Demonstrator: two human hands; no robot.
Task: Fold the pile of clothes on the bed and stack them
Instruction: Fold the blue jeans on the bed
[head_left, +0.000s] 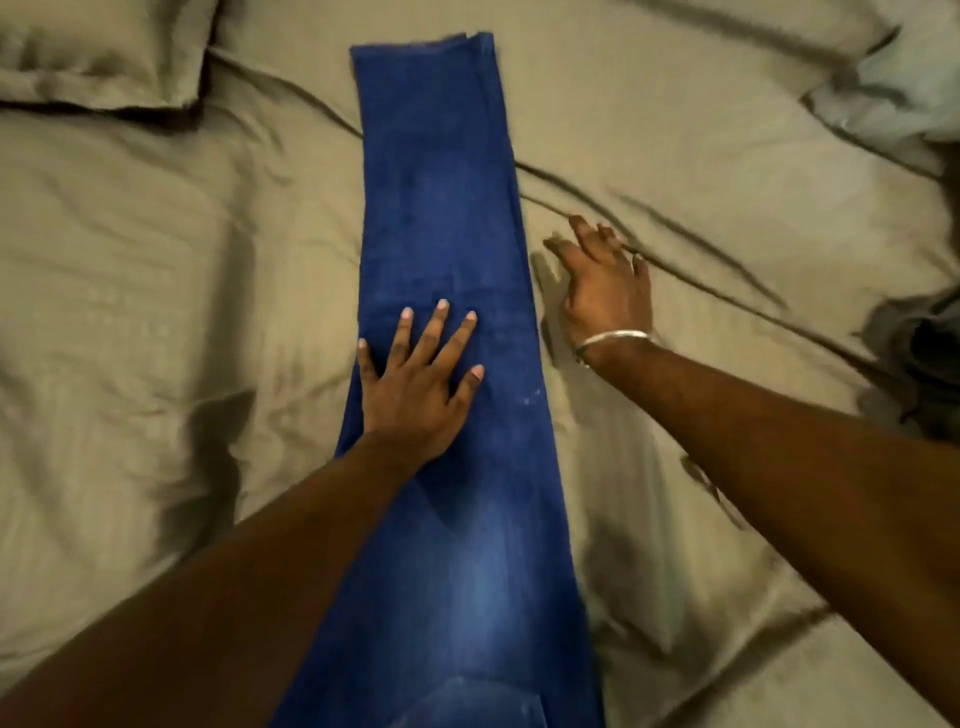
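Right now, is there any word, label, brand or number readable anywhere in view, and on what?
None: no text shows anywhere.
Blue jeans: no tag or label showing.
Bed sheet and pillow: plain.
Bracelet on the right hand: too blurred to show any marking.

A pair of blue jeans (447, 322) lay lengthwise on the olive bed sheet (156, 312), legs stacked together, hems toward a pillow (98, 52). The left hand (415, 384) pressed flat on the denim with fingers spread. The right hand (605, 291), wearing a silver bangle (613, 340), hovered blurred just beside the jeans' right edge. Dark clothes (919, 364) lay at far right.
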